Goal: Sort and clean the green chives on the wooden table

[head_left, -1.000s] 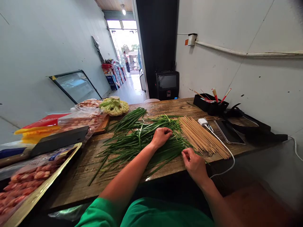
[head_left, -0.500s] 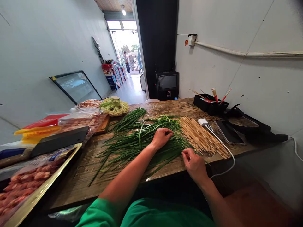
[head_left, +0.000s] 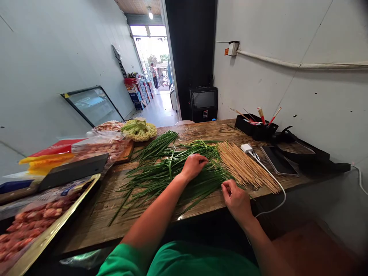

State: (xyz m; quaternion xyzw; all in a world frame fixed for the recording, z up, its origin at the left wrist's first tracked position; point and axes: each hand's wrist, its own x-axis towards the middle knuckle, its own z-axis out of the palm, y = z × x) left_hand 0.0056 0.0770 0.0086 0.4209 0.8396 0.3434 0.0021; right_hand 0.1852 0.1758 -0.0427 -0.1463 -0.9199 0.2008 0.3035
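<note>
Long green garlic chives lie spread in loose bunches across the wooden table. My left hand is over the right part of the chives, its fingers bent into a pinch; whatever is between the fingertips is too small to make out. Nearer the table's front edge, my right hand is also pinched closed, at the ends of the chives. I cannot make out what it holds. Just beyond both hands, a flat pile of thin bamboo skewers touches the chives.
At the left are a cleaver, bagged meat and a gold-rimmed tray. A cauliflower sits at the back. Toward the right lie a white charger with its cable, a phone and a black holder.
My left hand has shifted slightly left and toward the back. The right hand is almost where it was, still pinched. The chives and skewers look unchanged.
</note>
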